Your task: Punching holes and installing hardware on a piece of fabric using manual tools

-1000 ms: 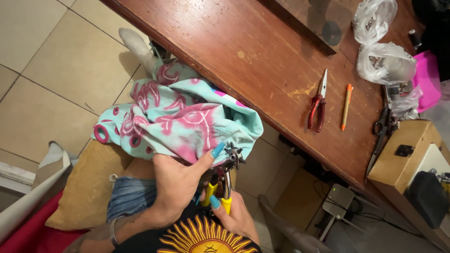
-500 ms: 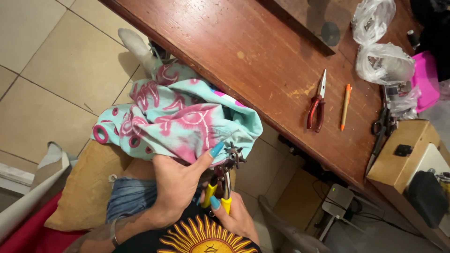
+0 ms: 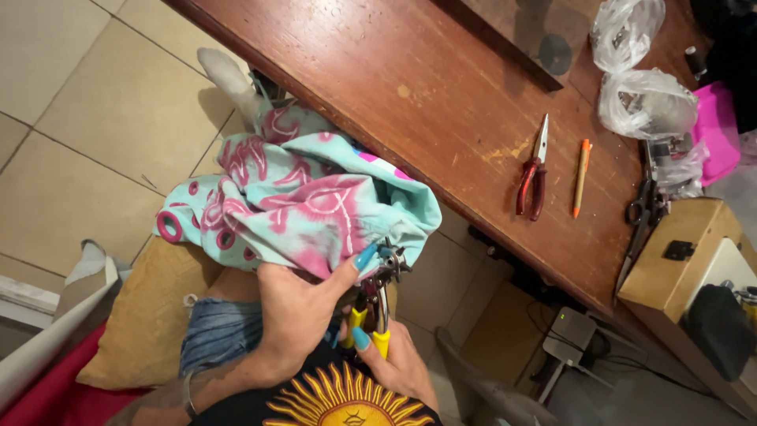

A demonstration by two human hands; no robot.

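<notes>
Left hand [image 3: 296, 312] grip pinches the cloth [image 3: 303, 201] edge on my lap, near the bench [image 3: 441, 95]. Right hand [image 3: 398, 367] grip is closed on the yellow-handled punch [image 3: 378, 296], head at the hem. Step looks like punching; next needs a firm squeeze, cloth flat.

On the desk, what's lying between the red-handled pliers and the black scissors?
In the head view, an orange pen lies between the red-handled pliers and the black scissors, on the wooden desk, touching neither.
</notes>
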